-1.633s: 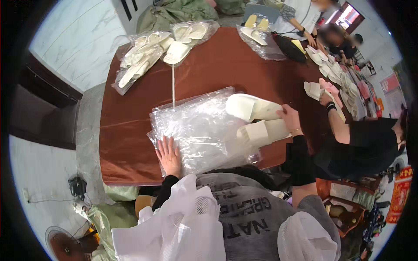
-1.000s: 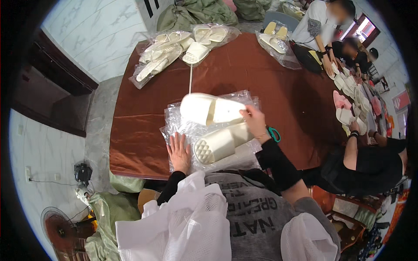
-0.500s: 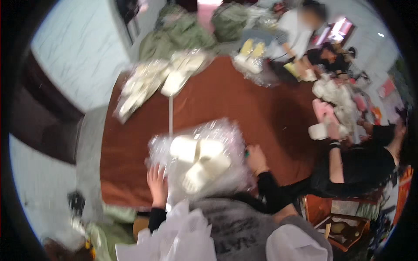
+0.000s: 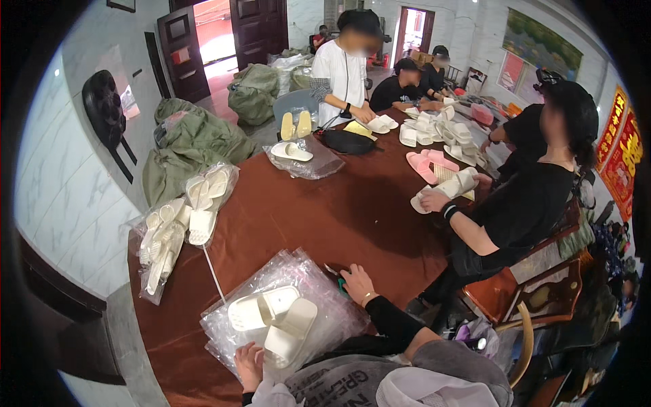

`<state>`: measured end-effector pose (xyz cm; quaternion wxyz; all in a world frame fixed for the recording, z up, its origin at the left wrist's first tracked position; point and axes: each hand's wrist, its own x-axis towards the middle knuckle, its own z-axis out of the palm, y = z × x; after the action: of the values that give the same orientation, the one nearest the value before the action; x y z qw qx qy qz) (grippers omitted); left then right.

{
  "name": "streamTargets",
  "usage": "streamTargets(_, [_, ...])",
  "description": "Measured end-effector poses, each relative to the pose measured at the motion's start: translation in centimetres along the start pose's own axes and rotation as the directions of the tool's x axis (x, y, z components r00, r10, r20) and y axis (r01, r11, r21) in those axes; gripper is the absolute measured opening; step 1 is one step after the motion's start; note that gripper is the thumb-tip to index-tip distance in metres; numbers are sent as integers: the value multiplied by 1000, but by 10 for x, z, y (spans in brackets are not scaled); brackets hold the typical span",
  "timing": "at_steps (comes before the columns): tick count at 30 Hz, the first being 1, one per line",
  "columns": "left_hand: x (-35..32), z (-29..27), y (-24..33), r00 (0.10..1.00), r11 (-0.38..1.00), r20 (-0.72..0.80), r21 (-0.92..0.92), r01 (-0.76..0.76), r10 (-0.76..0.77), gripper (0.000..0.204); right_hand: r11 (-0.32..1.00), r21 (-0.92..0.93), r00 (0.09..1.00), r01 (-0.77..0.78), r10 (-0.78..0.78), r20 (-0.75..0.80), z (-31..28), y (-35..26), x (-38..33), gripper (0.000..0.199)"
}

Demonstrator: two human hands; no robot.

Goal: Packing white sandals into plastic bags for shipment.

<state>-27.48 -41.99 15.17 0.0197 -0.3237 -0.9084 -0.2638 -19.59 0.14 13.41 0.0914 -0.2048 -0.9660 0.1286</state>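
Note:
A pair of cream slippers [image 4: 291, 334] lies on a stack of clear plastic bags [image 4: 218, 334] in front of me. My left hand [image 4: 249, 364] is at the stack's near left edge, beside the slippers, its fingers loosely bent and apart with nothing seen in them. To the right of the stack, my right hand [image 4: 357, 283] rests at the brown-covered table [image 4: 312, 217], fingers curled over green-handled scissors [image 4: 341, 287]. A thin metal tip shows beyond the fingers; part of the handle is hidden under the hand.
Bagged cream slippers [image 4: 163, 244] lie at the table's left edge, near a thin white strip [image 4: 214, 275]. Another cream slipper [image 4: 291, 151] sits on plastic at the far side. Co-workers handle slippers across the table; one at right holds a cream pair [image 4: 456, 184] beside pink slippers [image 4: 430, 164].
The view has swung, showing more of the far room. My left hand's fingers, earlier stretched out beside the stack, are now bent near the slippers. The right hand stays right of the bags.

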Motion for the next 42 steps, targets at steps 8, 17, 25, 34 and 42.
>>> streamTargets(8, [-17, 21, -8, 999, 999, 1, -26, 48, -48, 39, 1000, 17, 1000, -13, 13, 10, -4, 13, -9, 47])
streamTargets(17, [-18, 16, 3, 995, 993, -94, 118, -26, 37, 15, 999, -45, 997, -1, 4, 73, -13, 29, -16, 51])
streamTargets(25, [-19, 19, -3, 990, 997, -132, 62, 50, -42, 17, 700, 642, 946, -313, 287, 149, -15, 24, 0, 43])
streamTargets(34, [-21, 19, 6, 987, 993, -159, 110, 40, -22, 16, 875, 440, 978, -204, 168, 119, 13, 18, 3, 54])
streamTargets(42, [-13, 22, 4, 990, 996, -134, 64, 62, -54, 12, 601, 738, 938, 308, -320, -131, -53, -81, 14, 53])
